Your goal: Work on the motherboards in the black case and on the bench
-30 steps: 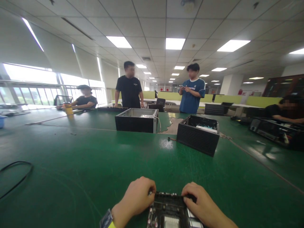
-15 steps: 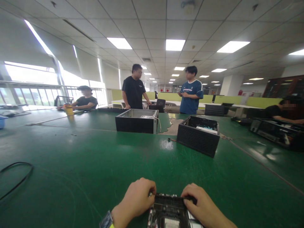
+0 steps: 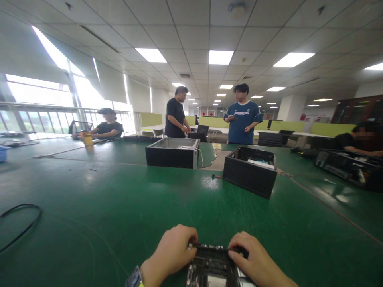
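A dark computer motherboard [image 3: 214, 263] lies at the bottom edge of the view, its near part cut off by the frame. A pale square area, perhaps the processor socket, shows on its lower middle. At its far left corner, my left hand [image 3: 176, 247] is closed, thumb and fingers pinching the edge. My right hand [image 3: 251, 253] is closed the same way at the far right corner. My fingertips partly hide what lies under them, so any small part between them cannot be made out. A watch [image 3: 134, 276] sits on my left wrist.
The green table [image 3: 119, 207] bears a black computer case [image 3: 172, 157] ahead and another black case [image 3: 249, 175] to its right. A black cable [image 3: 30, 215] curls at left. Further off are a yellow-lidded jar [image 3: 86, 138] and an opened case [image 3: 347, 165]; several people are around the table.
My hands and the motherboard have hardly moved. Across the table, the person in black has shifted right and lifted their hands off the table; the person in blue has turned and lowered one hand.
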Demonstrator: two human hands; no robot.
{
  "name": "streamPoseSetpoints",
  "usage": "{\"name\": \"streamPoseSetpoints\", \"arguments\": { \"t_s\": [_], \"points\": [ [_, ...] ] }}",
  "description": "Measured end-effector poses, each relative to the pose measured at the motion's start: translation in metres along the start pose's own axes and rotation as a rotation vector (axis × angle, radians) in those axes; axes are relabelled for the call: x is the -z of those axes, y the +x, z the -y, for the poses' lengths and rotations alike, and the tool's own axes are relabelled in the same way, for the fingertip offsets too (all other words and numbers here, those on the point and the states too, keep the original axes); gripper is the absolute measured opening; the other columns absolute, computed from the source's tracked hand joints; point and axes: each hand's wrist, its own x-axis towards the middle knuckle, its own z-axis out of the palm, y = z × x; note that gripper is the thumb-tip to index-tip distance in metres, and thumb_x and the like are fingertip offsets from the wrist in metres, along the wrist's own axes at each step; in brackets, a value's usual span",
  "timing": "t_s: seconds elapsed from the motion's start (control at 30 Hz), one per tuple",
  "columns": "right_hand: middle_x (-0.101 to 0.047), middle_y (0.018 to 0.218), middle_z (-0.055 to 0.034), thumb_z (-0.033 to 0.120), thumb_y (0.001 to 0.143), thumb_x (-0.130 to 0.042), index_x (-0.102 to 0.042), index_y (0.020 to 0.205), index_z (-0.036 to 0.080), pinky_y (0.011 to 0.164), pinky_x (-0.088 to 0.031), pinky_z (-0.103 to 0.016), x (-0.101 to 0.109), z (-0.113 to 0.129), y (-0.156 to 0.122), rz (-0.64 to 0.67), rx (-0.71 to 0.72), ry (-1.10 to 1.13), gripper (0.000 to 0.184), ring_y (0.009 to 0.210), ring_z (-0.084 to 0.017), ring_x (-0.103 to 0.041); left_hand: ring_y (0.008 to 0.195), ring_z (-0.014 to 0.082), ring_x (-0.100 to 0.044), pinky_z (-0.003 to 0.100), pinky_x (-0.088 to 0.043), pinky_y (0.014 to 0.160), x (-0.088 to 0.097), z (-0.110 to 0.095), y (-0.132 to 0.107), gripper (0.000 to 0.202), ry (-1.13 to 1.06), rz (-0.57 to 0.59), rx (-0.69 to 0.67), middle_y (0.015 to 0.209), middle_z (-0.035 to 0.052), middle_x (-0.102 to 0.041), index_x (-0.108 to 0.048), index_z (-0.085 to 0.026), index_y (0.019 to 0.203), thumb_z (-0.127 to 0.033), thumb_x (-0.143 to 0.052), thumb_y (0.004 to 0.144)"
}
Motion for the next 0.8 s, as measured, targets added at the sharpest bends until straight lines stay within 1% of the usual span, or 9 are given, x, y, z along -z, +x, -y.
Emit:
{"name": "streamPoseSetpoints", "arguments": {
  "t_s": [0.27, 0.47, 0.6, 0.67, 0.73, 0.77, 0.8],
  "points": [
    [-0.066, 0.084, -0.0009, 0.034, 0.083, -0.056, -0.066, 0.080, 0.022, 0.082, -0.039, -0.029, -0.001, 0.000, -0.002, 0.004, -0.007, 0.000, 0.016, 0.086, -0.017, -0.057, 0.083, 0.0198, -0.060, 0.029, -0.042, 0.070, 0.001, -0.003, -0.002, 0.019, -0.002, 0.004, 0.002, 0.087, 0.0002, -0.069, -0.065, -0.028, 0.081, -0.025, -0.052, 0.068],
    [-0.066, 0.084, -0.0015, 0.036, 0.083, -0.056, -0.066, 0.081, 0.022, 0.080, -0.040, -0.029, 0.001, 0.003, -0.001, 0.013, -0.019, 0.004, 0.018, 0.086, -0.018, -0.057, 0.085, 0.0204, -0.061, 0.030, -0.043, 0.072, 0.000, -0.003, -0.001, 0.020, -0.004, 0.024, 0.002, 0.089, 0.0007, -0.069, -0.065, -0.027, 0.084, -0.025, -0.052, 0.069],
    [-0.066, 0.084, -0.0010, 0.035, 0.084, -0.056, -0.067, 0.080, 0.022, 0.080, -0.039, -0.029, 0.003, 0.005, -0.001, 0.012, -0.025, 0.009, 0.018, 0.086, -0.017, -0.057, 0.093, 0.0217, -0.058, 0.033, -0.043, 0.080, 0.002, -0.005, -0.001, 0.026, -0.023, 0.021, -0.006, 0.097, 0.0023, -0.067, -0.065, -0.026, 0.094, -0.026, -0.054, 0.070],
    [-0.066, 0.085, -0.0008, 0.035, 0.083, -0.057, -0.067, 0.081, 0.022, 0.080, -0.039, -0.028, 0.003, 0.005, -0.001, 0.005, -0.025, 0.011, 0.017, 0.086, -0.017, -0.057, 0.098, 0.0221, -0.056, 0.034, -0.042, 0.086, 0.003, -0.009, -0.003, 0.030, -0.049, -0.024, -0.031, 0.100, 0.0030, -0.065, -0.064, -0.025, 0.099, -0.027, -0.056, 0.071],
    [-0.066, 0.084, -0.0006, 0.035, 0.083, -0.057, -0.067, 0.081, 0.022, 0.080, -0.039, -0.028, 0.002, 0.004, -0.001, 0.001, -0.021, 0.015, 0.016, 0.086, -0.017, -0.057, 0.100, 0.0217, -0.054, 0.034, -0.041, 0.088, 0.003, -0.018, -0.004, 0.030, -0.086, -0.079, -0.078, 0.103, 0.0026, -0.064, -0.063, -0.026, 0.102, -0.027, -0.057, 0.073],
    [-0.066, 0.084, -0.0005, 0.035, 0.083, -0.057, -0.067, 0.081, 0.022, 0.080, -0.039, -0.028, 0.002, 0.003, 0.000, -0.001, -0.016, 0.017, 0.016, 0.086, -0.017, -0.057, 0.101, 0.0215, -0.053, 0.033, -0.041, 0.088, 0.001, -0.025, -0.005, 0.029, -0.107, -0.089, -0.111, 0.104, 0.0022, -0.063, -0.063, -0.026, 0.102, -0.027, -0.057, 0.074],
    [-0.066, 0.084, -0.0005, 0.035, 0.083, -0.058, -0.067, 0.081, 0.022, 0.080, -0.040, -0.028, 0.001, 0.003, 0.000, -0.004, -0.012, 0.019, 0.016, 0.085, -0.017, -0.057, 0.102, 0.0216, -0.053, 0.033, -0.041, 0.088, -0.002, -0.033, -0.005, 0.028, -0.123, -0.075, -0.154, 0.105, 0.0020, -0.063, -0.063, -0.027, 0.102, -0.028, -0.058, 0.075]
  ]
}}
